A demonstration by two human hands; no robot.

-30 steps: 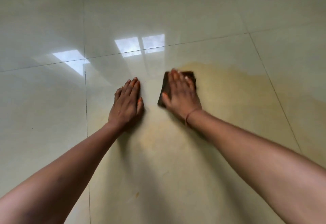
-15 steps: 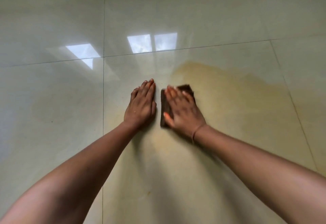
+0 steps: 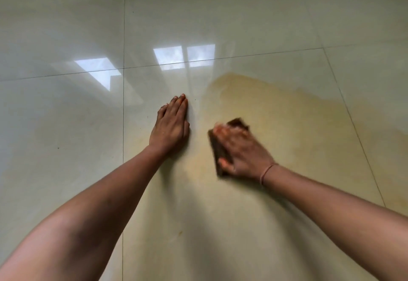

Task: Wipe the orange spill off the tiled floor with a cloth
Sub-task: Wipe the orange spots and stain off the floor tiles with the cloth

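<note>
A dark brown folded cloth (image 3: 237,123) lies flat on the glossy cream tiled floor (image 3: 66,137), pressed down under my right hand (image 3: 242,150), which is blurred with motion. The cloth shows past the fingertips and along the thumb side. A pale orange spill (image 3: 287,121) spreads over the tile to the right of and beyond the cloth, with fainter orange smears (image 3: 198,165) between my hands. My left hand (image 3: 171,126) rests palm down on the floor, fingers together, holding nothing, a little left of the cloth.
Grout lines (image 3: 123,126) cross the floor left of my left hand and beyond both hands. Bright window reflections (image 3: 183,56) lie on the tiles ahead. A small orange fleck (image 3: 180,233) sits on the tile between my forearms.
My right hand slid the cloth toward me and then rightward, away from my left hand. The left hand stayed planted on the floor.
</note>
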